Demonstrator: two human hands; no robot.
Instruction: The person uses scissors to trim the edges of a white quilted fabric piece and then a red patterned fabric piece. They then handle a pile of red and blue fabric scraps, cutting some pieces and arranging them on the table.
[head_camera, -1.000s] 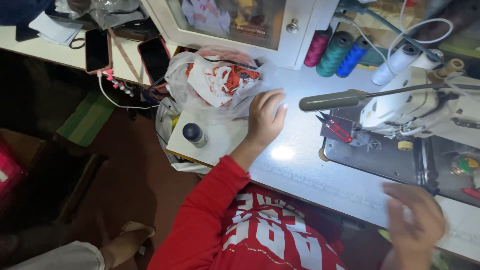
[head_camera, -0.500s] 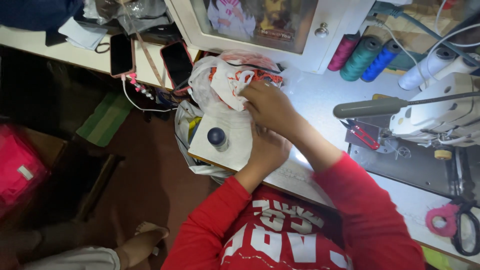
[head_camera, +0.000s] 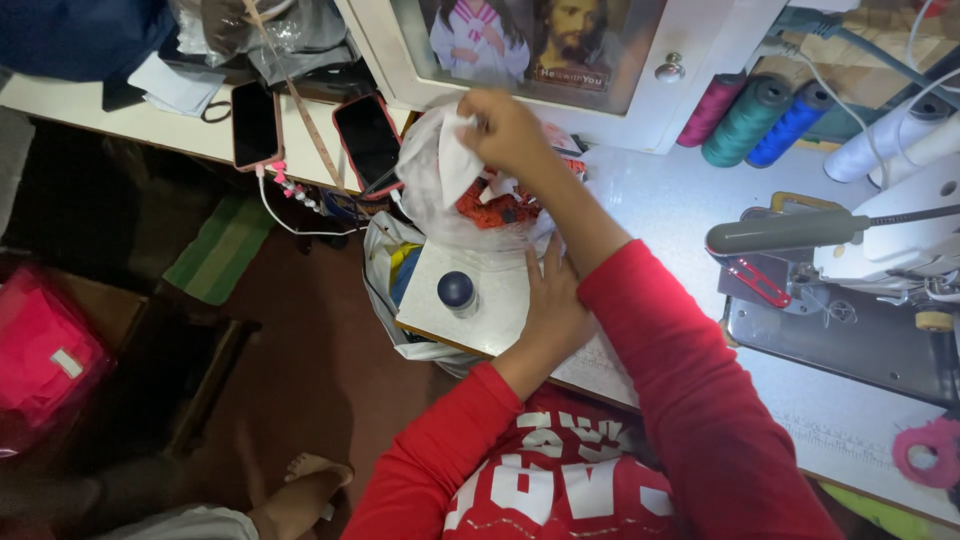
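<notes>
My right hand (head_camera: 512, 130) reaches across my body and grips a white piece of fabric (head_camera: 455, 165) at the mouth of a clear plastic bag (head_camera: 430, 205). The bag holds red, orange and white cloth and sits at the left end of the white sewing table (head_camera: 660, 200). My left hand (head_camera: 553, 305) lies flat on the table just below the bag, fingers pointing up toward it. A small bottle with a dark blue cap (head_camera: 458, 292) stands on the table corner left of that hand. Both sleeves are red.
A sewing machine (head_camera: 880, 255) fills the right side, with thread cones (head_camera: 765, 120) behind it. Two phones (head_camera: 255, 122) lie on a shelf at the left. A white framed cabinet door (head_camera: 600, 85) stands behind the bag. Pink-handled scissors (head_camera: 925, 452) rest at the table's front right.
My right hand swung from the table's right front across to the bag and took hold of white fabric, lifting it. My left hand slid down from the bag's side to lie flat below it.
</notes>
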